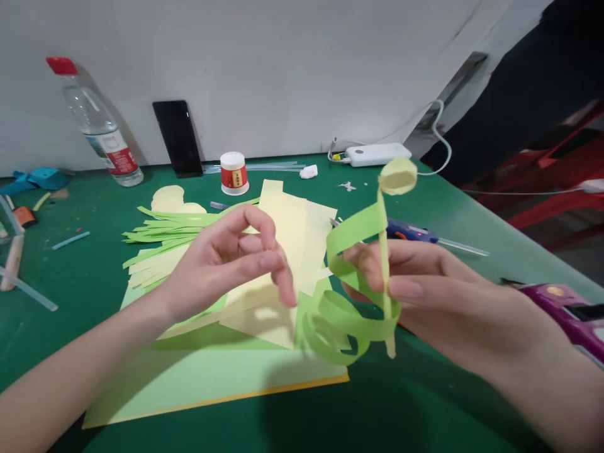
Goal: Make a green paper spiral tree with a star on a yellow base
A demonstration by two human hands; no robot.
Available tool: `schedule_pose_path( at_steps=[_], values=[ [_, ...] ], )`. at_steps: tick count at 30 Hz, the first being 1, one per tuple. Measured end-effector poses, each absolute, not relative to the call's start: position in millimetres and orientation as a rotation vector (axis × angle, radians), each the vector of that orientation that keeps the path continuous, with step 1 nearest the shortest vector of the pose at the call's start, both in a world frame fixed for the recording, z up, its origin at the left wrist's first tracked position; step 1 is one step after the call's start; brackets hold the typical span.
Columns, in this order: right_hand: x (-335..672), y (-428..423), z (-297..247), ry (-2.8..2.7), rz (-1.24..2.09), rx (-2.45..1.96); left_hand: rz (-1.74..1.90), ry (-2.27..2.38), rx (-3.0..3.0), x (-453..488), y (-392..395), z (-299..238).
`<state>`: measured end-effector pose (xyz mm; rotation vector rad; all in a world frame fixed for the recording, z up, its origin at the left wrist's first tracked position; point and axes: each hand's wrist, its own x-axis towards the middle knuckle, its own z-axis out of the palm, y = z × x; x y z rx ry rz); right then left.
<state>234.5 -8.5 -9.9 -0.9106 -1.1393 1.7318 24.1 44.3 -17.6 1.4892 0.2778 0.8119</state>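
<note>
My right hand (453,302) pinches a thin pale-yellow paper stem (384,258) between thumb and fingers, holding it upright above the table. At its top sits a small pale-yellow paper loop (399,176). A bright green paper strip (361,229) curls outward from the stem in loose coils, hanging to the left. My left hand (240,258) hovers a little left of the coils, fingers half bent and apart, with nothing visible in it. Beneath it lie pale-yellow paper sheets (283,239) and a bunch of cut green paper strips (170,229).
Behind stand a water bottle (106,132), a black phone (178,138) leaning on the wall and a red-and-white paper cup (234,173). A white power strip (377,154) lies at the back right. A blue glue gun (410,231) and a purple object (561,308) are near my right hand.
</note>
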Motion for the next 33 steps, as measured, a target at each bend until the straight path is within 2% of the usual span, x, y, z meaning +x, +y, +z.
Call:
schedule_pose_path(
  at_steps=[8, 13, 20, 29, 33],
  values=[
    [232.6, -10.0, -16.6, -1.174, 1.922, -0.868, 0.978, 0.629, 1.658, 25.3, 36.4, -15.5],
    [228.8, -12.4, -19.9, -1.085, 2.109, -0.82, 0.79, 0.615, 1.587, 26.0, 34.6, -13.4],
    [224.0, -11.6, -20.1, -1.025, 2.192, -0.776, 0.585, 0.589, 1.544, 24.6, 36.8, -11.4],
    [226.6, -8.4, -23.3, -1.119, 2.15, -0.639, 0.947, 0.508, 1.372, 24.2, 44.1, -13.0],
    [227.0, -2.8, -27.7, -1.245, 2.104, -0.534, 0.954, 0.445, 1.289, 23.1, 46.3, -8.2]
  ],
)
